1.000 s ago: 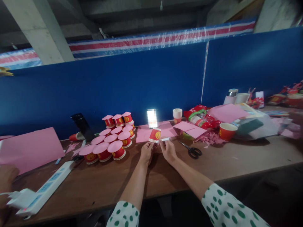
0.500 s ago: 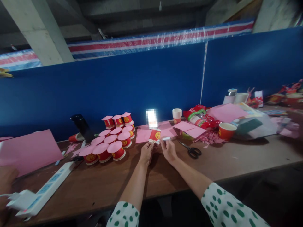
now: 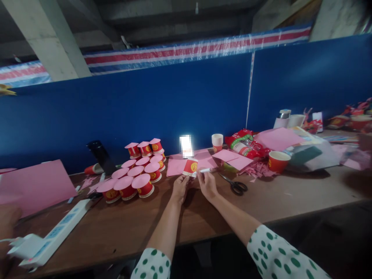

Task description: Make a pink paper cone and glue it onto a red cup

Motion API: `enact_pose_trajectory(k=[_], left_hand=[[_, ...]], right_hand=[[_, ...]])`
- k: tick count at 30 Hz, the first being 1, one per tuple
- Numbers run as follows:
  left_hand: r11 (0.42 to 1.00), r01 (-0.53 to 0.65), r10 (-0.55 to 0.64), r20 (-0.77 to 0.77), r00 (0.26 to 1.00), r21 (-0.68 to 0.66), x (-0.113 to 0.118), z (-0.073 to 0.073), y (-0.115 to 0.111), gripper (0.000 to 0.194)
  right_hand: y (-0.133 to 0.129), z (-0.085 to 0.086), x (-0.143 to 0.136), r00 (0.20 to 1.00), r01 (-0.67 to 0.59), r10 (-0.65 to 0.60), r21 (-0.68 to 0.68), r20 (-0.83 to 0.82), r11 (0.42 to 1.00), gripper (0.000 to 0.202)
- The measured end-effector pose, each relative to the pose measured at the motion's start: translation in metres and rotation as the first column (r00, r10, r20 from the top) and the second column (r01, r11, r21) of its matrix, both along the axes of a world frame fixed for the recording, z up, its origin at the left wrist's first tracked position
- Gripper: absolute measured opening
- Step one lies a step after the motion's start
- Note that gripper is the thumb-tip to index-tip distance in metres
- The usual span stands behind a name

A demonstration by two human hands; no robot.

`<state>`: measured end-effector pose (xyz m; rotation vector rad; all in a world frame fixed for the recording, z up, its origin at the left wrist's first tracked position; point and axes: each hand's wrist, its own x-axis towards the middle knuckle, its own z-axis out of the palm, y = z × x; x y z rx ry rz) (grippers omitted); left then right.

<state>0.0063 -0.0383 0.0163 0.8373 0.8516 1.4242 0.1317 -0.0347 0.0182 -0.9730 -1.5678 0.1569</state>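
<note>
My left hand [image 3: 180, 186] is closed around the lower edge of a red paper cup [image 3: 190, 166] with a yellow emblem, held slightly tilted above the table. A slim white pen-like stick [image 3: 205, 170] is pinched in my right hand [image 3: 207, 186], its tip close to the cup's lower rim. Whether the tip touches the cup I cannot tell. Behind the cup lies a pink paper sheet [image 3: 173, 166]. Black-handled scissors [image 3: 238, 188] rest right of my right hand. To the left stand several red cups topped with pink paper discs [image 3: 141, 181].
A white power strip [image 3: 59, 232] lies at the left, where another person's hand [image 3: 10, 217] is beside a pink sheet [image 3: 43, 184]. A black bottle [image 3: 100, 157] stands against the blue partition [image 3: 162, 100]. Pink scraps [image 3: 260, 170] and a red cup [image 3: 278, 162] are to the right.
</note>
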Motion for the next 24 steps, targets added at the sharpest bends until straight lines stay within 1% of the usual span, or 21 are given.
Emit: enact_pose_trajectory(k=[10, 17, 24], left_hand=[[1.000, -0.005, 0.005, -0.027, 1.000, 0.006, -0.0004, -0.0013, 0.0001, 0.028], [1.000, -0.021, 0.021, 0.002, 1.000, -0.001, -0.0016, -0.0022, 0.0009, 0.028], [0.999, -0.007, 0.006, 0.029, 1.000, 0.033, -0.0016, -0.0027, 0.0006, 0.028]], right_hand=[[-0.0014, 0.0029, -0.0002, 1.000, 0.017, -0.017, -0.006, 0.001, 1.000, 0.023], [-0.0015, 0.0028, -0.0002, 0.998, 0.033, -0.032, -0.007, 0.053, 0.999, 0.024], [-0.0006, 0.0024, -0.0005, 0.997, 0.030, -0.029, -0.012, 0.070, 0.999, 0.026]])
